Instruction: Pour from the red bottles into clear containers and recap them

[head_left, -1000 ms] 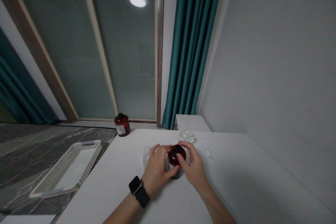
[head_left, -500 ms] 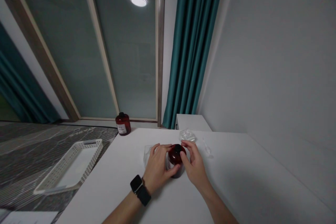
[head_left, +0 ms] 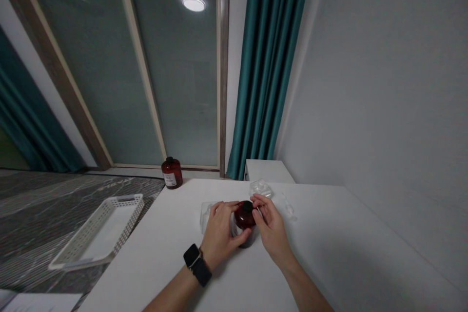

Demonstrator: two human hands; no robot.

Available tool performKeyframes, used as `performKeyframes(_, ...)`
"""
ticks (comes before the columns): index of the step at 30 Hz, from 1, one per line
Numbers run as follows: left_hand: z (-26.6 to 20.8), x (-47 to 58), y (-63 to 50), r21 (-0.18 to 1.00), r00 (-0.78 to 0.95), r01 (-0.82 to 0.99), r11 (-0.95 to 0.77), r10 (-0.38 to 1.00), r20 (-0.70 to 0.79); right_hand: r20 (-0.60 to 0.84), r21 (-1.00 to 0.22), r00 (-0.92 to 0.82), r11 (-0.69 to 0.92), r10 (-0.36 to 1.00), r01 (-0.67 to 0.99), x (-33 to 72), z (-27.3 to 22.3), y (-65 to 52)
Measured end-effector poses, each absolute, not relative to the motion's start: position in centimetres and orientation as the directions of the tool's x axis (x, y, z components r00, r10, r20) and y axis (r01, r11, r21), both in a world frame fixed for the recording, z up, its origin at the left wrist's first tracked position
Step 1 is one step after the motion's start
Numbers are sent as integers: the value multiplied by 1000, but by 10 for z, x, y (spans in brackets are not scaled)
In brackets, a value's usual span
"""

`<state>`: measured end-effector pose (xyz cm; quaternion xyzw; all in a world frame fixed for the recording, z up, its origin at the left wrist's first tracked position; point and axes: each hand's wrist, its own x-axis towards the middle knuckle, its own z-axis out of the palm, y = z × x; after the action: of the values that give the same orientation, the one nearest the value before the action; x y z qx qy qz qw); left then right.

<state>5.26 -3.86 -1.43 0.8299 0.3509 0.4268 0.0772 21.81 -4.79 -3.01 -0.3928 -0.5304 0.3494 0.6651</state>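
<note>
A dark red-brown bottle [head_left: 244, 218] with a black cap [head_left: 247, 206] stands upright on the white table. My left hand [head_left: 221, 229], a black watch on its wrist, is wrapped round the bottle's left side, fingers behind and thumb in front. Just right of the cap, my right hand [head_left: 270, 226] has its thumb and fingers curled together. A thin pale edge shows at those fingertips, too small to name. Clear crumpled plastic [head_left: 206, 214] lies partly hidden behind my left hand. More clear plastic [head_left: 261, 188] sits beyond my right hand.
A second red-brown bottle [head_left: 171, 173] with a white label stands at the table's far left corner. One small clear plastic piece [head_left: 289, 207] lies to the right. On the floor at left is a white perforated basket [head_left: 126, 226]. A white cabinet [head_left: 270, 170] stands behind the table.
My right fingertips have shifted slightly right, off the black cap and bottle shoulder, and curled closer together. My left hand keeps its hold on the bottle.
</note>
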Motion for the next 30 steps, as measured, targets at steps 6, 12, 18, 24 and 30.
performKeyframes(6,-15,54,-40,440,379,511,-738,653,656,414,-907,114,420,903,-28,215,-31,-50)
performKeyframes(12,-15,56,-42,445,354,514,-733,654,669,401,-913,159,409,902,-15,212,-29,-50)
performKeyframes(18,-13,59,-44,441,349,520,-732,653,672,390,-917,119,398,913,-42,213,-25,-51)
performKeyframes(24,-15,63,-47,439,327,527,-728,650,685,363,-927,193,375,912,-28,208,-28,-52)
performKeyframes(30,-12,60,-46,440,350,529,-726,659,666,366,-926,121,374,923,-51,220,-23,-55)
